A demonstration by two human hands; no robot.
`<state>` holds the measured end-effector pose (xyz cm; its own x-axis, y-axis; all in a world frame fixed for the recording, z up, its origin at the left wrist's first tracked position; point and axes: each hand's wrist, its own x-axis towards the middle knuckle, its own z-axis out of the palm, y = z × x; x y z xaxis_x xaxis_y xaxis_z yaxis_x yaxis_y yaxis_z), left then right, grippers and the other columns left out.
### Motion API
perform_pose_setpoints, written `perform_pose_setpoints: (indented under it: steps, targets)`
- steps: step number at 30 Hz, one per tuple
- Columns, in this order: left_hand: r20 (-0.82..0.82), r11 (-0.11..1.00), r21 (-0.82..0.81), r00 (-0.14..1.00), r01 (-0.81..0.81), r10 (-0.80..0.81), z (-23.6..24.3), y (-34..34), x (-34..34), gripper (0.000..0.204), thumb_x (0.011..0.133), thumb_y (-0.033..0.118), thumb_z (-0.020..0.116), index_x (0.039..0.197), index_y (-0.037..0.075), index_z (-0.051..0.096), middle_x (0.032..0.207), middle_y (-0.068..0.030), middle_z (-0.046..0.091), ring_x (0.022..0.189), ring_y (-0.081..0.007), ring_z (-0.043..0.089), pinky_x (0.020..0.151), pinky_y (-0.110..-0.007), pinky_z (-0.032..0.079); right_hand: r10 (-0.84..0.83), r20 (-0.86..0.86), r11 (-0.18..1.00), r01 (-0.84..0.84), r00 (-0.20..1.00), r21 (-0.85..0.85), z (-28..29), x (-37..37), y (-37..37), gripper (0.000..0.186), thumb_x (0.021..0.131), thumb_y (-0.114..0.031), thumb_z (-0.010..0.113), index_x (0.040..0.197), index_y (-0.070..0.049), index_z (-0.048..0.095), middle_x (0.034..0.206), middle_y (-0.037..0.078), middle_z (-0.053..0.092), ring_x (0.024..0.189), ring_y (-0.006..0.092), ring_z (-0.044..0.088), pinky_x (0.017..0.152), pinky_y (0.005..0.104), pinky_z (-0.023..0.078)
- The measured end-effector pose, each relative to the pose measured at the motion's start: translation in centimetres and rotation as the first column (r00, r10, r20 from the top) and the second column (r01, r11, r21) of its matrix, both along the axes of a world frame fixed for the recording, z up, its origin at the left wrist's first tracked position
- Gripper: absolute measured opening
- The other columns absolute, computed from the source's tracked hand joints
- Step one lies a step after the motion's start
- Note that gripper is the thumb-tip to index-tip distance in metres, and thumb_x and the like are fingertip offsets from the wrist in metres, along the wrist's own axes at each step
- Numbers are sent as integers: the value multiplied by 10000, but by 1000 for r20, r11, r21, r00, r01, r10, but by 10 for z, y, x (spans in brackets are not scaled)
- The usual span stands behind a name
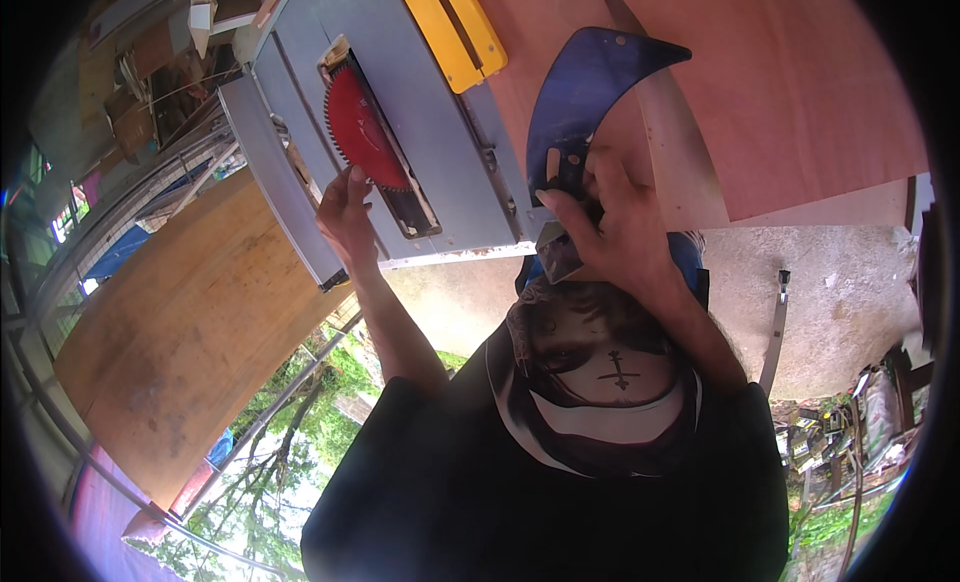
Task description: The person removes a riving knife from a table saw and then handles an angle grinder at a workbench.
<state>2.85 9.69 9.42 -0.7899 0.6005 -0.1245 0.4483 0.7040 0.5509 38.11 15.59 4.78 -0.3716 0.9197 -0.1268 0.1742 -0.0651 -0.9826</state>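
A red circular saw blade (365, 132) with a toothed rim stands up through the slot of a grey table saw (440, 152). My left hand (347, 220) is at the blade's near end, thumb and fingertips closed on its toothed edge. To the right, my right hand (628, 227) grips the lower end of a riving knife (580, 97), a dark curved metal plate with a pointed tip and a slot near its base. The plate is raised, its tip toward the far right. My right fingers are partly hidden behind its lower end.
A yellow throat plate (440, 37) with a long slot lies at the saw's far side. Reddish wooden sheets (800, 102) spread to the right. On the left are a metal edge rail (265, 162) and a large plywood board (190, 322). Scrap wood (135, 107) is piled far left.
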Motion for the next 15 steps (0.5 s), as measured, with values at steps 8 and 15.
perform_pose_setpoints:
  steps: [8,15]
  targets:
    - [-8,1000,15,1000,23,-23,1,4,-10,562,949,437,824,1254,-31,758,1009,-111,811,909,-154,752,716,-305,567,5,35,1000,-5,999,7,4,2,2,413,939,-210,822,1128,-11,513,783,178,665,669,383,738,575,437,564]
    - [-54,997,40,997,62,-59,7,24,-21,559,942,450,828,1228,-27,773,978,-104,808,887,-156,755,721,-308,564,-2,30,1000,2,1000,12,4,1,2,408,931,-188,828,1116,-5,514,781,180,658,651,378,734,562,431,557]
